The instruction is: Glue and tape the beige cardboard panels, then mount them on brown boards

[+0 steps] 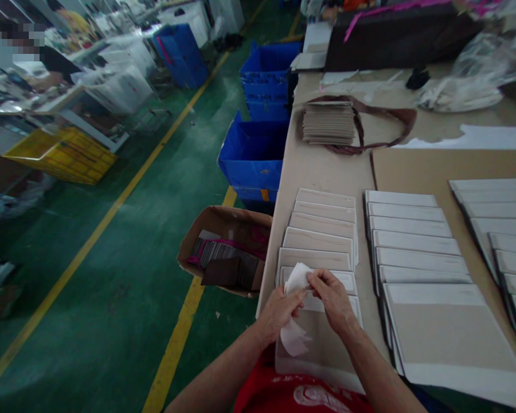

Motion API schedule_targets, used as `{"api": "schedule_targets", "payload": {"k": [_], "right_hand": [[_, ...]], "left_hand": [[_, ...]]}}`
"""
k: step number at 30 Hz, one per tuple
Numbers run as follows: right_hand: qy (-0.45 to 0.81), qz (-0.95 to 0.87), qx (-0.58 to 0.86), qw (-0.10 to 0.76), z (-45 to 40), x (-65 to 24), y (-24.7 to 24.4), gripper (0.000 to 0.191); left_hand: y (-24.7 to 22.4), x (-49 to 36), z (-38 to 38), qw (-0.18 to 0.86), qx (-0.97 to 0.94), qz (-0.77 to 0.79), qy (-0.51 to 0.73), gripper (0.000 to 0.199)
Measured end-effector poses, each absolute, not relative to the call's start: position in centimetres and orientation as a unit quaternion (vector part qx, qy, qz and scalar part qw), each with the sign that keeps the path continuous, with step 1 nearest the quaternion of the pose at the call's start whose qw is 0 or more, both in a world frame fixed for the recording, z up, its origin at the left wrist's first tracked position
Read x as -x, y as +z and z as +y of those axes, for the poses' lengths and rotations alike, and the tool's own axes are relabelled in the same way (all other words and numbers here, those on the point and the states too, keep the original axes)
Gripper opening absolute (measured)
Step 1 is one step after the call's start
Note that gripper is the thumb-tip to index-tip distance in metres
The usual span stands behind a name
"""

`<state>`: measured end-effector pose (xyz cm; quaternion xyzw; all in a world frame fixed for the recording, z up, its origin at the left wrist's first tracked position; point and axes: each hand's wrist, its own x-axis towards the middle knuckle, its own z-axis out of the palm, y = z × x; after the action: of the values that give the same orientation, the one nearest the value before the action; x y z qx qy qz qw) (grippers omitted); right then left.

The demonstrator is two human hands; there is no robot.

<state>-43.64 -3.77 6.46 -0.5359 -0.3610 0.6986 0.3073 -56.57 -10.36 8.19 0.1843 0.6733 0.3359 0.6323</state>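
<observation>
My left hand (pixel 281 312) is closed around a small bundle of thin white sheets (pixel 296 338), whose ends stick out above and below the fist. With thumb and fingertips, my right hand (pixel 330 292) pinches the upper edge of the same sheets. Both hands are above the nearest row of overlapping beige panels with white borders (pixel 318 258). The front panel (pixel 327 341) of that row lies under my wrists, partly covered by them. Whether the sheets are paper or thin fabric I cannot tell.
More overlapping panels (pixel 421 261) lie in rows to the right. A banded stack of brown cards (pixel 328 123) sits farther back on the table (pixel 290 178). Left of the table stand a cardboard box (pixel 223 215) and blue bins (pixel 251 166). A person (pixel 54 60) works far left.
</observation>
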Motion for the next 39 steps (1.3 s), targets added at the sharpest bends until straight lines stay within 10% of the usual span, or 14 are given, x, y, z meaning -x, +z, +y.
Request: {"api": "schedule_targets", "payload": {"k": [32, 39], "right_hand": [[0.705, -0.309, 0.562, 0.302, -4.1, 44.4, 5.1, 0.036], [0.672, -0.446, 0.527, 0.268, -2.6, 43.0, 6.2, 0.03]], "left_hand": [[8.0, 55.2, -8.3, 0.544, 0.074, 0.597, 0.585, 0.049], [8.1, 56.0, -9.1, 0.66, 0.094, 0.558, 0.494, 0.052]]}}
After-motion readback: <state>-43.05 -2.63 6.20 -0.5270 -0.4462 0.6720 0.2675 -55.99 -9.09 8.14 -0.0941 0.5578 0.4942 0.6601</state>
